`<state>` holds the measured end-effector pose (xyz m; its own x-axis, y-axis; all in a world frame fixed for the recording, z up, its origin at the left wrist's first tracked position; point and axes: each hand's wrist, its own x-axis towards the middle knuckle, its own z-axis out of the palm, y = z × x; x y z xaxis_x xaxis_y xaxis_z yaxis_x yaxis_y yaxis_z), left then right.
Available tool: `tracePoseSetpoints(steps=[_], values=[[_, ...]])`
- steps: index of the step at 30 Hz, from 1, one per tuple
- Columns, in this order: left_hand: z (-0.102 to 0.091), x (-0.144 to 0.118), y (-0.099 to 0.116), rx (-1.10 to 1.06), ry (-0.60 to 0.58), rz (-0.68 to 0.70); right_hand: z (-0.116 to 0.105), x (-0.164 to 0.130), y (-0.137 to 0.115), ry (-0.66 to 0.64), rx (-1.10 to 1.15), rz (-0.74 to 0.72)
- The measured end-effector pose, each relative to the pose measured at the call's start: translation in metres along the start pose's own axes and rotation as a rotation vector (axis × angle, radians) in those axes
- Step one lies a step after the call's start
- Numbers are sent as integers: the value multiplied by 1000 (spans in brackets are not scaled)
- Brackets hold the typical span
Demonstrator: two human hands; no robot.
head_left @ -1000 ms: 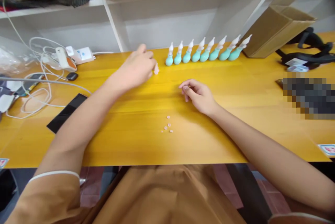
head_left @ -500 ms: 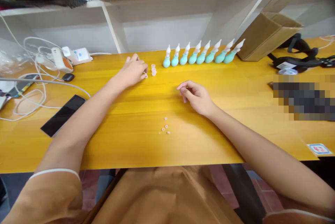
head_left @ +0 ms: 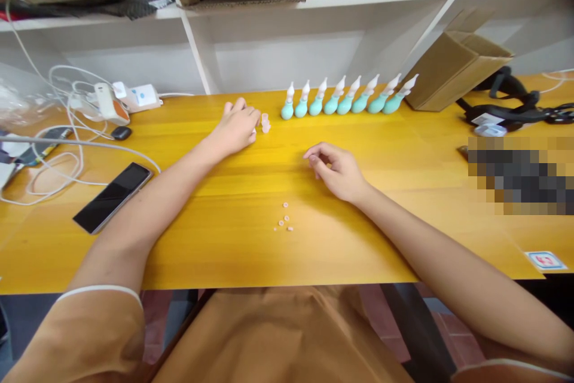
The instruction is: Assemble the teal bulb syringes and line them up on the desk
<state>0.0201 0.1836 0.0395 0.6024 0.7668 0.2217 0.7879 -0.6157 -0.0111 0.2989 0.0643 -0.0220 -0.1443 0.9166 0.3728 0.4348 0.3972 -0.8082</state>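
My left hand (head_left: 238, 127) is at the back of the table, palm down with curled fingers. Its fingertips close on a small pale piece, mostly hidden beneath them. Just right of them stand small translucent pink plastic parts (head_left: 265, 124). My right hand (head_left: 334, 169) rests on its side nearer the middle, fingers bent and thumb against the index finger, with nothing visible in it. Several small pink rings (head_left: 286, 218) lie on the table in front of it. Behind, a row of mint-green bulbs with clear pointed tips, like nasal aspirators (head_left: 344, 103), lines the back.
A phone (head_left: 113, 198) lies beside my left forearm, near tangled white cables (head_left: 67, 159) and chargers (head_left: 139, 96). An open cardboard box (head_left: 452, 66) leans at the back right, next to black straps (head_left: 506, 102). A sticker (head_left: 546, 260) is at the right front edge.
My left hand has shifted slightly right, closer to the translucent parts, and now covers more of the small piece at its fingertips. My right hand has barely moved. The view has tilted slightly.
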Motion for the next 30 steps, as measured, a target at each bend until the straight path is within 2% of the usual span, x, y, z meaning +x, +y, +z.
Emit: tracePoseSetpoints(steps=[5,15,18,20,23,26,30], values=[[8,0,-6,27,-18,-11,-1,0,2,3,-52,-42],[16,0,-8,28,29,9,-4,2,5,-10,-95,-100],[12,3,-9,-7,31,18,-4,2,4,-11,-111,-124],[2,4,-8,-42,2,30,-4,2,4,-11,-111,-119],[-21,3,5,-200,-136,111,-3,1,2,-29,-54,-83],[-43,-5,32,-414,-209,175,-1,-1,-2,-126,84,-33],[-54,-18,72,-545,-265,226,3,-3,-8,-286,190,-1]])
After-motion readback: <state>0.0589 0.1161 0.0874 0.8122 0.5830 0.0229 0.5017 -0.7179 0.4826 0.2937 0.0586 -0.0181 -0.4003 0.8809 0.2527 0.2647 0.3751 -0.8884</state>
